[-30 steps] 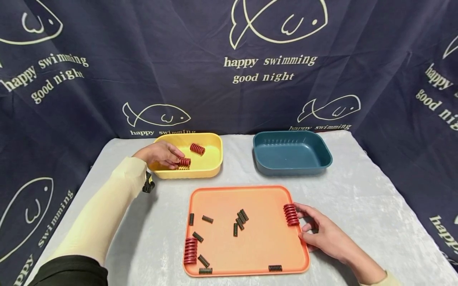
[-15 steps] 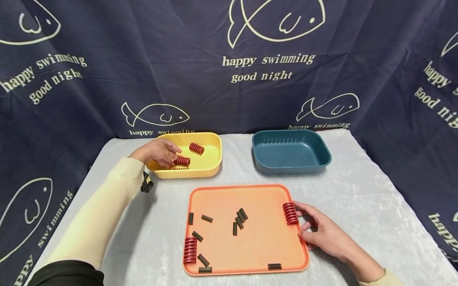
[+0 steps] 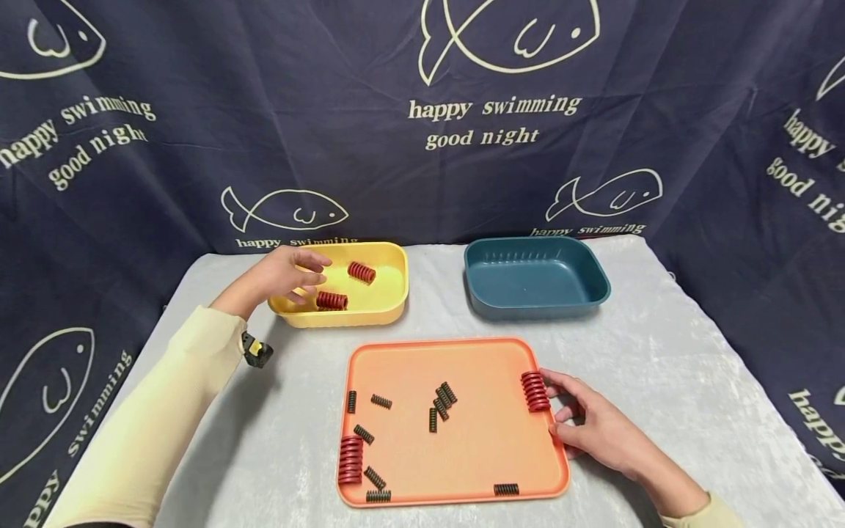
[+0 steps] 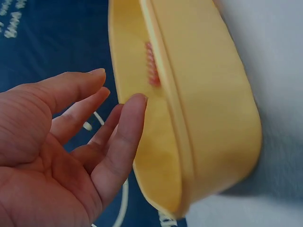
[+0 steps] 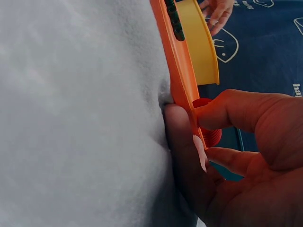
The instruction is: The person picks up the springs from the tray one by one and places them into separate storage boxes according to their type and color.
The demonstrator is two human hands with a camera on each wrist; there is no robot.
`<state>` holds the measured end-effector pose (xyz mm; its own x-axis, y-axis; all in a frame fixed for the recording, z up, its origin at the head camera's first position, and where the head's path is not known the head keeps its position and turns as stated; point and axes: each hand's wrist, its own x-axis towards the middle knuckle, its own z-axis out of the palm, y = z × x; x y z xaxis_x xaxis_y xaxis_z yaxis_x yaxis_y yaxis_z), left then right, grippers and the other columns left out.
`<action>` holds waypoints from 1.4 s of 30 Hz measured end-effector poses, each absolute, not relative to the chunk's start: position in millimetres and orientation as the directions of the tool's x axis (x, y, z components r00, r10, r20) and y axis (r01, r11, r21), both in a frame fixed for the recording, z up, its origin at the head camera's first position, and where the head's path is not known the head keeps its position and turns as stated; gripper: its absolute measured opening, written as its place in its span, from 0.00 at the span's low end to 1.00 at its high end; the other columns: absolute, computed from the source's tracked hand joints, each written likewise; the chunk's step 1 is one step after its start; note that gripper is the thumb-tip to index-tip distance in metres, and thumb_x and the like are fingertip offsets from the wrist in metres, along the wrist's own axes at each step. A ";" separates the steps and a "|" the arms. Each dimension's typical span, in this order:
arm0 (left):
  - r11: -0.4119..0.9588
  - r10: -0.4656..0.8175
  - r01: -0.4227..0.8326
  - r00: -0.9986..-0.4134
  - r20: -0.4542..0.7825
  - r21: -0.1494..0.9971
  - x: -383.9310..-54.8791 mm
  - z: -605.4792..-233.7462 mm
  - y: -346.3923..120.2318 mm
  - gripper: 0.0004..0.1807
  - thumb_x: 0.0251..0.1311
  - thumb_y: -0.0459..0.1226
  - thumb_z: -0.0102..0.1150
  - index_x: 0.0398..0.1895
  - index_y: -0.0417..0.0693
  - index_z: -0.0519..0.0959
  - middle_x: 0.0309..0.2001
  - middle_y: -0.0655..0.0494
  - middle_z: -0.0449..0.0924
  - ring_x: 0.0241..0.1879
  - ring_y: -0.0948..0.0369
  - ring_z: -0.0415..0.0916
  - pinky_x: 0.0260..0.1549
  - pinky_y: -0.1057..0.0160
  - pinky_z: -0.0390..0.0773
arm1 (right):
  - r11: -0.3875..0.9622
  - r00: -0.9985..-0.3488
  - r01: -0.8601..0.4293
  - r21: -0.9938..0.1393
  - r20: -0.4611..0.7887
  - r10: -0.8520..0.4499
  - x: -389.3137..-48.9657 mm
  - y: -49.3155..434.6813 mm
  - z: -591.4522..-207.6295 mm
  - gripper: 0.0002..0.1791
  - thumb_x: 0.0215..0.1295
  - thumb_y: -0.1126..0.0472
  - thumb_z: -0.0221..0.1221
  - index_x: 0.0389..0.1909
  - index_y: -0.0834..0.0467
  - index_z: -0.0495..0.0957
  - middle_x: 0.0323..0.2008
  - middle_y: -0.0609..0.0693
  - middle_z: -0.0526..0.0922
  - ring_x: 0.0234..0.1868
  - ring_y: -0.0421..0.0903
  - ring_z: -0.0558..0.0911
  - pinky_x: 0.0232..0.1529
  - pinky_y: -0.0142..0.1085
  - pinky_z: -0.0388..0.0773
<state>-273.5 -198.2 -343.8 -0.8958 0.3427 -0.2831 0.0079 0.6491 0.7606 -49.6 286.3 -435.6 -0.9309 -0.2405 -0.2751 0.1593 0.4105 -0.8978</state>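
My left hand (image 3: 285,275) hovers over the left end of the yellow bin (image 3: 356,320), fingers spread and nothing between them. Inside that bin lie two red coil springs, one near the front (image 3: 332,301) and another farther back (image 3: 361,273). The left wrist view shows the bare palm (image 4: 61,175) beside the bin's wall. My right hand (image 3: 597,425) pinches the right rim of the orange tray (image 3: 475,455), thumb on the edge and a finger beneath it. Close to those fingertips a large red spring (image 3: 535,391) lies along the tray's right side.
Another large red spring (image 3: 350,460) lies at the tray's left side. Several small dark springs are scattered over the tray, a cluster (image 3: 444,400) near its middle. A blue bin (image 3: 538,312) stands behind, right of the yellow one. A dark printed curtain (image 3: 396,176) hangs at the back.
My left hand has let go of the front red spring, which now lies in the yellow bin. That hand has lifted and drawn left. The right hand stays at the tray's rim.
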 end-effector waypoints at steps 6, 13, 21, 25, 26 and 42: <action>0.610 0.369 0.113 -0.917 -0.155 0.784 -246.4 -335.1 -189.7 0.22 0.67 0.32 0.65 0.63 0.37 0.78 0.58 0.36 0.79 0.45 0.46 0.84 0.34 0.54 0.90 | 0.400 -0.927 0.175 -0.900 -0.288 -0.241 -50.2 286.4 -435.6 0.45 0.61 0.72 0.67 0.79 0.59 0.58 0.63 0.65 0.70 0.42 0.52 0.78 0.25 0.45 0.86; 0.536 0.374 0.117 -0.921 -0.111 0.836 -214.0 -335.1 -183.1 0.25 0.67 0.35 0.68 0.65 0.39 0.78 0.56 0.39 0.81 0.42 0.51 0.85 0.37 0.61 0.88 | 0.397 -0.927 0.167 -0.902 -0.281 -0.248 -50.7 286.4 -435.2 0.45 0.62 0.72 0.66 0.79 0.60 0.58 0.63 0.66 0.70 0.42 0.51 0.78 0.25 0.45 0.86; 0.445 0.420 0.099 -0.901 -0.110 0.890 -186.0 -352.9 -182.7 0.23 0.68 0.35 0.67 0.64 0.38 0.79 0.53 0.38 0.82 0.43 0.56 0.84 0.36 0.56 0.89 | 0.387 -0.927 0.162 -0.908 -0.274 -0.255 -51.0 287.2 -435.9 0.46 0.61 0.73 0.66 0.79 0.60 0.58 0.63 0.66 0.69 0.42 0.52 0.78 0.25 0.46 0.86; 0.412 0.428 0.065 -0.894 -0.130 0.909 -171.9 -364.0 -184.6 0.23 0.68 0.31 0.64 0.65 0.34 0.76 0.53 0.35 0.81 0.44 0.48 0.84 0.34 0.55 0.89 | 0.390 -0.929 0.155 -0.908 -0.268 -0.256 -51.4 287.3 -436.1 0.45 0.61 0.73 0.66 0.79 0.60 0.58 0.63 0.66 0.70 0.42 0.51 0.78 0.25 0.45 0.86; 0.403 0.429 0.052 -0.893 -0.138 0.914 -168.5 -367.0 -185.1 0.24 0.68 0.31 0.63 0.65 0.32 0.75 0.53 0.34 0.80 0.44 0.46 0.84 0.34 0.56 0.89 | 0.392 -0.929 0.155 -0.907 -0.269 -0.255 -51.4 287.3 -436.0 0.45 0.61 0.73 0.66 0.79 0.60 0.58 0.63 0.66 0.70 0.42 0.51 0.77 0.25 0.45 0.86; 0.280 0.433 -0.231 -0.836 -0.337 0.932 -128.6 -413.4 -188.0 0.34 0.64 0.29 0.65 0.71 0.25 0.64 0.59 0.30 0.72 0.42 0.49 0.83 0.40 0.49 0.89 | 0.395 -0.929 0.183 -0.900 -0.290 -0.231 -51.4 287.7 -436.5 0.45 0.62 0.72 0.67 0.79 0.59 0.59 0.62 0.64 0.70 0.42 0.50 0.77 0.25 0.45 0.86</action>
